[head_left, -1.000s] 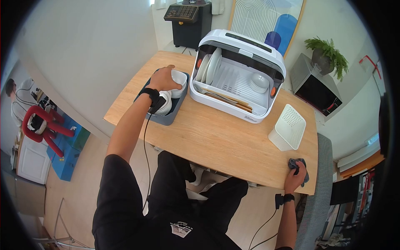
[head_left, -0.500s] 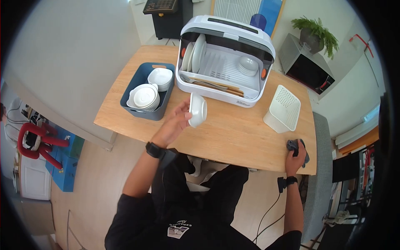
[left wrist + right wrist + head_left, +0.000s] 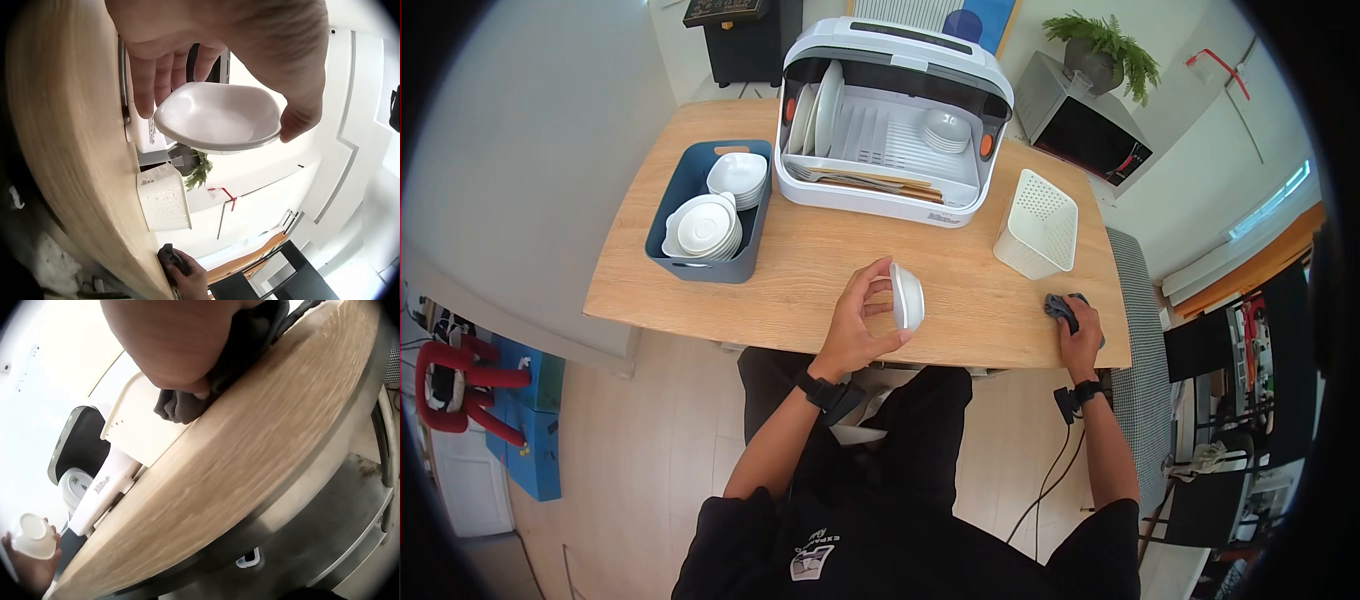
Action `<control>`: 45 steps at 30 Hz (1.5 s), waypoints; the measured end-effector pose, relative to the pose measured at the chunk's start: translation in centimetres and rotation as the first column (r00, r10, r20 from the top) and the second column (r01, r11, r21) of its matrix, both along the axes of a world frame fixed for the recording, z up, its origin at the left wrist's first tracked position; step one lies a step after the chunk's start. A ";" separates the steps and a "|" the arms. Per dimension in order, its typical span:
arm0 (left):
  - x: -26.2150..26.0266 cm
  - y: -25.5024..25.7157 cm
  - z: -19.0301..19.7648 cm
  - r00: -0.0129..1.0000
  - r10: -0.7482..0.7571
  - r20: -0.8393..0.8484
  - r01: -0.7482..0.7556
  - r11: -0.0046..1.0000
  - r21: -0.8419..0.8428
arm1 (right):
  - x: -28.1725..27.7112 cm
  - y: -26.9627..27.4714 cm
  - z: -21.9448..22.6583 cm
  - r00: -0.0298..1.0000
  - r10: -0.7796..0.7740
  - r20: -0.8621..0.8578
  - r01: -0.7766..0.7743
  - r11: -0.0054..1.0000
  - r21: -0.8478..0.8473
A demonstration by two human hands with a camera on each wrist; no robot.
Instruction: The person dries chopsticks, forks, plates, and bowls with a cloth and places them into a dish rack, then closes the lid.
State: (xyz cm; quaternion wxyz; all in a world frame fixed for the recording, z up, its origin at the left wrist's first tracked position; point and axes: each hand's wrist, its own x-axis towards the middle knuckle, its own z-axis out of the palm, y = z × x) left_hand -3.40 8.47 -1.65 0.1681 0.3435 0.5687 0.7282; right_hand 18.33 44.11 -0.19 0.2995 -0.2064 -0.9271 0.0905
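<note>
Left hand: grasping white bowl, tilted, above table by front edge. Right hand: clutching grey cloth, near right front corner.

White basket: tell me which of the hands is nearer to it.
Right. The right hand, holding the cloth, is close in front of the white basket, slightly to its right; the left hand, holding a bowl, is farther off, to its front left.

A pale wall stands left of 1 wood-topped table; light floor below, bright daylight right.
</note>
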 end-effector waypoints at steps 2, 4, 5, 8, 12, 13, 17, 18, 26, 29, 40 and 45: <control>0.1 0.0 -1.0 0.997 -0.003 0.080 -0.003 0.997 0.079 | -0.7 -1.5 0.8 0.998 0.049 -0.028 -0.049 0.999 -0.017; 0.2 -0.1 -1.1 0.995 -0.007 0.095 -0.002 0.996 0.094 | -2.1 -4.1 1.8 0.977 0.198 -0.077 -0.204 0.975 -0.084; 0.3 -0.1 -1.2 0.995 -0.008 0.103 -0.003 0.994 0.112 | -3.0 -5.8 2.6 0.968 0.237 -0.084 -0.247 0.958 -0.148; 0.1 -0.2 -1.3 0.991 -0.046 0.126 0.030 0.992 0.126 | -6.3 -11.4 4.9 0.903 0.405 -0.141 -0.427 0.881 -0.203; 0.1 -0.3 -1.2 0.997 -0.064 0.050 0.058 0.992 0.108 | -10.4 -17.0 7.3 0.803 0.565 -0.189 -0.594 0.787 -0.168; 0.2 -0.4 -1.1 0.999 -0.048 0.024 0.046 0.994 0.102 | -11.1 -17.5 7.4 0.769 0.603 -0.212 -0.636 0.756 -0.156; 0.0 -0.5 -2.0 0.997 -0.080 0.009 0.079 0.993 0.090 | -13.3 -17.3 7.5 0.752 0.632 -0.187 -0.654 0.750 -0.099; 0.0 -0.6 -1.9 0.996 -0.083 0.009 0.082 0.993 0.089 | -13.5 -17.1 7.5 0.756 0.635 -0.160 -0.651 0.756 -0.073; -0.1 -0.7 -1.4 0.973 -0.129 0.191 0.073 0.958 0.277 | -12.8 -16.4 6.1 0.805 0.593 -0.010 -0.592 0.804 0.056; -0.7 -0.6 -1.8 0.977 -0.059 0.205 -0.009 0.949 0.316 | -12.2 -17.0 5.0 0.777 0.629 0.025 -0.629 0.777 0.021; -0.8 -0.2 -1.5 0.962 -0.019 0.273 -0.062 0.956 0.285 | -10.3 -18.4 7.0 0.714 0.692 -0.107 -0.697 0.687 -0.204; -0.6 -0.4 -2.1 0.991 -0.006 0.133 -0.016 0.985 0.170 | -10.8 -17.7 8.1 0.757 0.634 -0.155 -0.653 0.734 -0.186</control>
